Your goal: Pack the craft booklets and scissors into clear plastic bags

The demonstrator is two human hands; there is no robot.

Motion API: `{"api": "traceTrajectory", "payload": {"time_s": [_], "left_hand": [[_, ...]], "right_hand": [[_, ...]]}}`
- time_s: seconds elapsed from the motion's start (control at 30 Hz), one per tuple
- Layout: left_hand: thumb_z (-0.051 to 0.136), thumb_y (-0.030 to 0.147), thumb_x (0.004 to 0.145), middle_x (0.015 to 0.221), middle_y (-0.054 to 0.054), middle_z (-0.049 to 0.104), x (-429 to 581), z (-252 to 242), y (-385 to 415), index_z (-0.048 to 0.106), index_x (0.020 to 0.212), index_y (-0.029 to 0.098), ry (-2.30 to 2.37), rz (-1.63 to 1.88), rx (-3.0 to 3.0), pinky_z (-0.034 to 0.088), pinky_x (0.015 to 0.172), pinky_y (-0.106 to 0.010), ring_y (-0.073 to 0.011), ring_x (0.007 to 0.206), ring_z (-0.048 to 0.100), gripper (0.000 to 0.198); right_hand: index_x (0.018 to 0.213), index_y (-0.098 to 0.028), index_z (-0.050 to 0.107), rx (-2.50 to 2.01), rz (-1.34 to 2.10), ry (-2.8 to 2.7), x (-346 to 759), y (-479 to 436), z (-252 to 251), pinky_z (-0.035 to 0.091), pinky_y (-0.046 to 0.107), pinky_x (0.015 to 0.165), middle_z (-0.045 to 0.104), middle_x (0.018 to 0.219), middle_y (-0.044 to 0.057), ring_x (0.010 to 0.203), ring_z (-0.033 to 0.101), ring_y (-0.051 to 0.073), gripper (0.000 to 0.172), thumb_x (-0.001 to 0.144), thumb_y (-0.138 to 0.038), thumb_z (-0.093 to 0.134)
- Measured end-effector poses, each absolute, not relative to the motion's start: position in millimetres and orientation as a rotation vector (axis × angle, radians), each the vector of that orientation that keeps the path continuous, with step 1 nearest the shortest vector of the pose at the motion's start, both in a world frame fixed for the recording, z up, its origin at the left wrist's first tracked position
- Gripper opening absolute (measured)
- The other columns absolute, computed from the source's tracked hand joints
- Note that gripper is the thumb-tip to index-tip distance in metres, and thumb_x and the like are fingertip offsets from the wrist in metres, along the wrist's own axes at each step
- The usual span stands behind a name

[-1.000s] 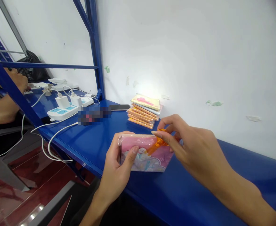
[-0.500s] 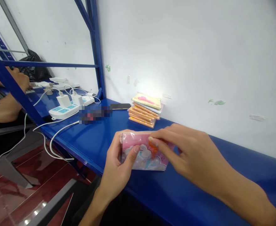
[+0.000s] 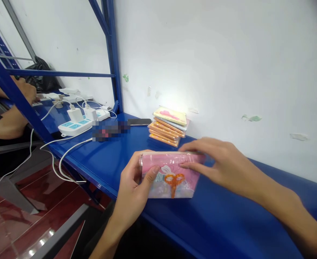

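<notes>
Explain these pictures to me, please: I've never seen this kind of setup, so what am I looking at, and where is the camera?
No machine is involved here. These are a person's own bare hands, filmed by a camera on their head that looks forward and down. The left hand holds a pink packet by its left side, with the thumb on the front. The right hand rests its fingertips on the packet's right part. Orange scissors show on the packet's face. On the blue shelf sit a stack of flat packets, a phone and a white power strip. Further left, beyond the blue upright, is another person's hand.
</notes>
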State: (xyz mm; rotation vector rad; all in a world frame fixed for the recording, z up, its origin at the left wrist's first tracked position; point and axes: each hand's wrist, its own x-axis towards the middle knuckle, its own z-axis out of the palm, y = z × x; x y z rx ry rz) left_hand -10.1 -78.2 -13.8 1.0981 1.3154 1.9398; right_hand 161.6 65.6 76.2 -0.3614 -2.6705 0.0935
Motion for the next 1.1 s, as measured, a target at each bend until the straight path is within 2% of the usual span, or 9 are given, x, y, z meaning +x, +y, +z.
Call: {"api": "traceTrajectory", "payload": {"time_s": [0.23,0.37,0.47,0.53,0.67,0.77,0.9,1.0,1.1], "left_hand": [[0.072,0.037,0.090,0.092,-0.005,0.075,-15.8,-20.0,-73.3,0.065,0.104,0.020,1.347,1.750,0.985,0.056,0.066,-0.030,-0.0217,0.080,0.072,0.024],[0.064,0.035,0.093,0.106,-0.008,0.073,-20.9,-37.0,-64.5,0.066,0.115,0.022,1.848,1.598,1.220,0.055,0.084,-0.043,-0.0280,0.097,0.069,0.026],[0.065,0.028,0.090,0.120,-0.011,0.067,-23.5,-47.5,-60.2,0.055,0.138,0.022,2.207,1.451,1.370,0.047,0.100,-0.054,-0.0320,0.115,0.061,0.049],[0.063,0.026,0.090,0.126,-0.012,0.061,-23.8,-50.1,-59.0,0.048,0.145,0.023,2.260,1.419,1.443,0.047,0.102,-0.055,-0.0316,0.121,0.056,0.057],[0.060,0.027,0.093,0.132,-0.011,0.055,-21.8,-46.1,-59.9,0.064,0.120,0.025,2.185,1.354,1.595,0.045,0.107,-0.055,-0.0297,0.125,0.054,0.027],[0.060,0.031,0.095,0.148,-0.011,0.046,-20.3,-43.4,-61.6,0.072,0.104,0.025,2.095,1.220,1.746,0.036,0.116,-0.059,-0.0338,0.142,0.041,0.016],[0.054,0.036,0.099,0.162,-0.009,0.037,-19.6,-46.5,-61.8,0.075,0.115,0.028,2.028,1.032,1.895,0.028,0.120,-0.062,-0.0351,0.155,0.021,0.027],[0.053,0.036,0.099,0.161,-0.010,0.041,-19.6,-48.6,-60.6,0.072,0.126,0.028,2.052,0.957,1.925,0.030,0.119,-0.063,-0.0353,0.154,0.025,0.033],[0.053,0.037,0.099,0.154,-0.012,0.049,-19.3,-47.4,-60.1,0.072,0.124,0.026,2.071,0.944,1.950,0.034,0.117,-0.062,-0.0357,0.148,0.035,0.034]], "right_hand": [[0.110,-0.029,0.077,-0.435,0.486,-2.754,156.6,83.1,56.7,0.053,0.026,0.066,0.080,0.098,-0.002,0.079,0.072,0.015,0.025,0.101,-0.040,0.057],[0.115,-0.026,0.077,-0.443,0.593,-2.793,152.1,101.6,26.0,0.056,0.030,0.074,0.081,0.100,0.001,0.085,0.074,0.018,0.029,0.103,-0.040,0.054],[0.109,-0.024,0.078,-0.407,0.520,-2.823,149.4,113.3,3.9,0.055,0.035,0.085,0.080,0.106,0.004,0.097,0.073,0.021,0.025,0.103,-0.031,0.055],[0.105,-0.023,0.078,-0.414,0.469,-2.819,149.4,116.7,-7.1,0.054,0.035,0.088,0.079,0.106,0.005,0.099,0.072,0.021,0.024,0.103,-0.027,0.055],[0.107,-0.022,0.075,-0.569,0.305,-2.754,158.0,111.5,-23.9,0.054,0.039,0.086,0.077,0.105,0.006,0.098,0.069,0.024,0.022,0.102,-0.027,0.055],[0.116,-0.023,0.069,-0.714,0.204,-2.645,171.6,102.1,-34.8,0.054,0.042,0.086,0.076,0.103,0.006,0.097,0.069,0.025,0.022,0.103,-0.026,0.052],[0.112,-0.023,0.063,-0.768,0.175,-2.554,185.8,92.9,-42.8,0.054,0.038,0.079,0.074,0.096,0.005,0.085,0.069,0.022,0.017,0.103,-0.024,0.049],[0.100,-0.022,0.064,-0.675,0.105,-2.582,187.2,91.2,-44.9,0.053,0.038,0.078,0.075,0.095,0.006,0.085,0.068,0.022,0.018,0.104,-0.021,0.046],[0.101,-0.022,0.065,-0.593,0.129,-2.566,184.9,91.4,-47.9,0.054,0.041,0.084,0.076,0.110,0.008,0.097,0.070,0.024,0.021,0.103,-0.016,0.045]]}}
